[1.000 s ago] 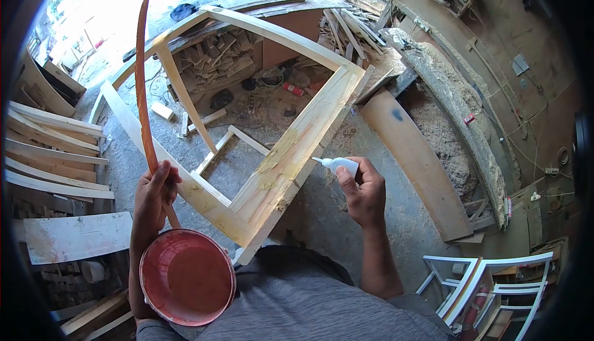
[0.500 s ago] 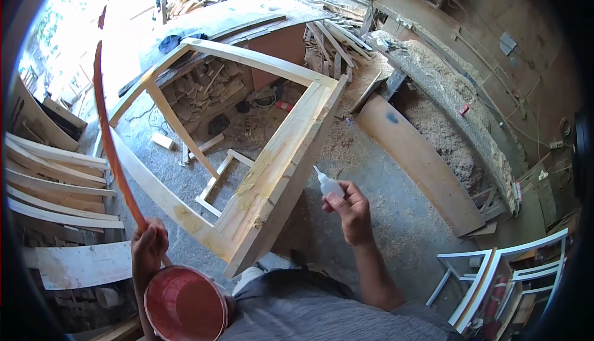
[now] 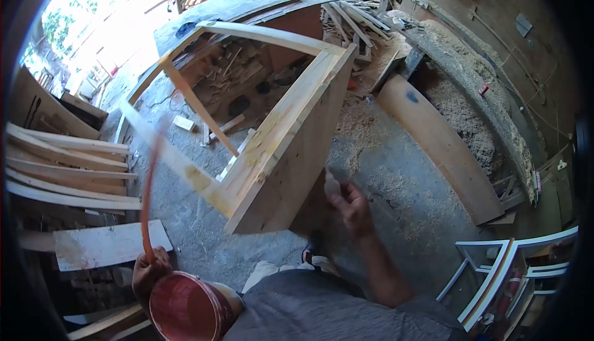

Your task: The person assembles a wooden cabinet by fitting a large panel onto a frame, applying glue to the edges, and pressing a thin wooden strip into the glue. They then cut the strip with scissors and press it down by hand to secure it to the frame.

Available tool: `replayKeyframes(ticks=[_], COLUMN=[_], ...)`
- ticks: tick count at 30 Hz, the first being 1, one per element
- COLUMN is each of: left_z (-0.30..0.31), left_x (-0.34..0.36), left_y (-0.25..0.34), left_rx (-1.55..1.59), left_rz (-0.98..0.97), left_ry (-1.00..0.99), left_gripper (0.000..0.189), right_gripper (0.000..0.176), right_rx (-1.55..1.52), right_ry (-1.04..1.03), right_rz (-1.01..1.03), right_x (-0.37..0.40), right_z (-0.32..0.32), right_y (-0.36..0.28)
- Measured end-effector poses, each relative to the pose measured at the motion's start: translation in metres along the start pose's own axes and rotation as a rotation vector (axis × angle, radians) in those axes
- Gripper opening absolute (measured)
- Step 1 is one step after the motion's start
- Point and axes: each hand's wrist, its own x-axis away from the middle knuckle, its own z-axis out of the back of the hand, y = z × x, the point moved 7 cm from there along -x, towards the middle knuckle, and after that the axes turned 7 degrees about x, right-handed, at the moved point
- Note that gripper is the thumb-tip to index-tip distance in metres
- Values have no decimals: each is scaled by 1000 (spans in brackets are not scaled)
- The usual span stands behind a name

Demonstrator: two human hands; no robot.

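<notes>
My left hand (image 3: 151,271) is closed around the lower end of a long, thin orange-red strip (image 3: 146,217), which stands upright and blurs toward its top. Against that hand and forearm sits a bucket (image 3: 185,307), reddish inside; whether my fingers also grip it is hidden. In my right hand (image 3: 354,210) is a small whitish squeeze bottle (image 3: 332,186) with a narrow tip pointing up, held between thumb and fingers. Ahead stands a pale wooden frame (image 3: 291,124) with yellowish smears along its joints. The bottle is close to the frame's near right side.
Curved wooden pieces (image 3: 74,174) are stacked at left, above a white board (image 3: 114,245). A long brown panel (image 3: 439,149) leans by a sawdust heap (image 3: 458,106) at right. White frames (image 3: 495,273) stand at lower right. Scrap wood (image 3: 352,22) lies behind.
My view has shifted, and the wooden frame shows more of its near side face. The orange-red strip has swung rightward at its top. The bottle now appears lower and nearer the frame.
</notes>
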Motion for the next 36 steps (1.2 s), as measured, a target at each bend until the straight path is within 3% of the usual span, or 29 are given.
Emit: replayKeyframes(ticks=[6,11,18,23,26,32,36], left_z=[52,113,189,219,208,133,70], left_x=[61,153,252,279,286,296,278], left_y=[-8,-27,-64,-81,-78,-61,-72], left_rx=[-66,-66,6,-174,-204,-58,-122], left_rz=[21,58,123,117,116,305,490], left_ry=[31,40,-51,-180,-261,-288,-327], left_gripper=[29,32,38,42,39,24,19], right_gripper=[27,28,28,25,24,25,29], right_rx=[-25,-69,-126,-21,-28,-58,-18], right_ry=[88,137,164,105,73,24,125], right_rz=[37,43,-42,-65,-46,-46,-60], right_x=[73,159,285,344,367,407,442], right_z=[-7,-42,-96,-116,-125,-112,-57], right_y=[8,26,70,78,80,88,118])
